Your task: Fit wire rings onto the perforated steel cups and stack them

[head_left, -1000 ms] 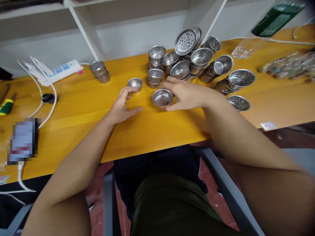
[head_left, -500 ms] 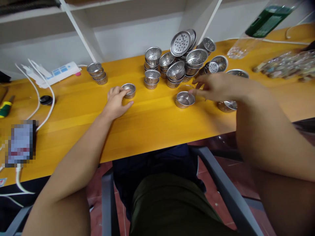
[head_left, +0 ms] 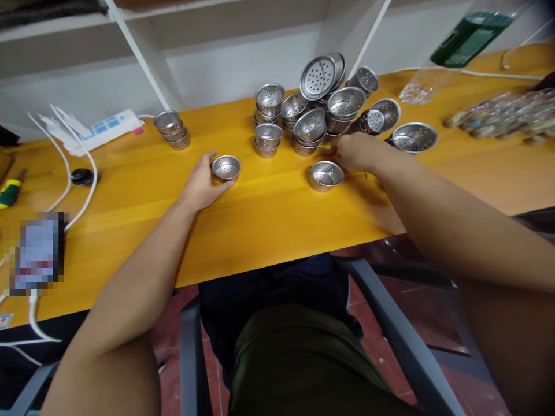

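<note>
My left hand (head_left: 203,184) curves around a small perforated steel cup (head_left: 226,168), thumb at its near side and fingers at its far left side. To the right, my right hand (head_left: 356,153) reaches low over the table with its fingers bent together. A thin wire-like edge shows by those fingertips, but what they pinch is too small and blurred to name. Just in front of these fingers stands another perforated steel cup (head_left: 326,175), upright and apart from the others. Behind it are short stacks of similar cups (head_left: 267,138), close to the right hand.
Larger perforated cups (head_left: 318,77) are piled at the back, some tilted. Three stacked cups (head_left: 172,130) stand left, near a white power strip (head_left: 104,130). A wide cup (head_left: 415,137), a plastic bottle (head_left: 459,52) and wrapped bundles (head_left: 507,117) lie right. A pixelated device (head_left: 37,252) lies front left.
My right hand has moved left and lower, uncovering the wide cup at the right. My left fingers have shifted from over the small cup to around its side, and the cup now shows fully.
</note>
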### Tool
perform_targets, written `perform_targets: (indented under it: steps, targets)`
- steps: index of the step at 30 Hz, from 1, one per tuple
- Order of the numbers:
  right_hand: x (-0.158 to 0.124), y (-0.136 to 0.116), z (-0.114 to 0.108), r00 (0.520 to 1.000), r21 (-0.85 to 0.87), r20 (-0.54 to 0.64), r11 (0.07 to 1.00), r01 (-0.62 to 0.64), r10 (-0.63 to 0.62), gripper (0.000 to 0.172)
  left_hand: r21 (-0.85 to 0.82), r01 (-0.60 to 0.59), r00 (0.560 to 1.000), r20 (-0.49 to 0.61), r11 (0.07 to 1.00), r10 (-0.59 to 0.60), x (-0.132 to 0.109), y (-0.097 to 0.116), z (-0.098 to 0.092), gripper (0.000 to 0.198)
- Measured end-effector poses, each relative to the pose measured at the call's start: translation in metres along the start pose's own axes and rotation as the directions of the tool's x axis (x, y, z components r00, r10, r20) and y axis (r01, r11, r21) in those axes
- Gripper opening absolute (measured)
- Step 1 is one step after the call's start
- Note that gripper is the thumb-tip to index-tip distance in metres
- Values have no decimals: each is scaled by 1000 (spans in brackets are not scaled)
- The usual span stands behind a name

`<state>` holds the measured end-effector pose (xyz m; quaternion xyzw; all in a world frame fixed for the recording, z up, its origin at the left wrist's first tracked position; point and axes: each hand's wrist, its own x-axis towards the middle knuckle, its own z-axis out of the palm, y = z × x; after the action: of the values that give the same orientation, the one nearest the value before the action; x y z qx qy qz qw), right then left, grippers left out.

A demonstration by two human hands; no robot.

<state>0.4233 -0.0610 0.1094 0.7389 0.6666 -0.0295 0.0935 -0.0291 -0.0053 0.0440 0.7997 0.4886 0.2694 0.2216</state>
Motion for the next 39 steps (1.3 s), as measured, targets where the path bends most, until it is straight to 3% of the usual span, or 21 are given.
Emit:
perform_targets:
  steps: [5,10,13,18,20,22,25,29,32,34,39]
  targets:
    - [6,-3,-13,990,-49,137,998,26,-19,33,24,-52,998,-44,998,53,-1,5,3,84]
    - [11,3,-18,979,-76,174,990,117,-102,33,-6,-91,991,-103,996,90,-2,4,4,84]
    - [5,7,-25,990,-61,111,994,96,-88,32,-32,-97,989,-119,995,93,-2,1,6,83]
    - [-22,11,-46,993,45,-108,998,49,-44,7,-107,-155,980,-140,982,139,-1,-5,13,85]
    - [-37,8,-57,976,201,-212,975,93,-49,16,-151,-206,972,-142,967,185,-2,-3,14,89]
    - [-52,-2,-68,948,414,-309,886,209,-79,27,-191,-244,966,-137,951,220,-4,2,13,93]
    - [-67,-28,-78,907,641,-392,661,391,-155,37,-216,-264,963,-123,940,242,-8,11,9,100]
    - [-65,-73,-80,833,762,-480,339,551,-275,12,-296,-233,972,-94,926,214,-10,9,10,98]
    - [-57,-105,-72,778,798,-524,120,591,-347,38,-458,-191,981,-61,868,183,-9,-1,17,94]
    - [-50,-123,-63,779,822,-508,64,566,-368,40,-519,-180,982,-54,836,178,-9,-5,20,93]
    - [-31,-149,-32,845,858,-454,118,500,-283,40,-557,-193,980,-72,808,184,-10,-1,23,104]
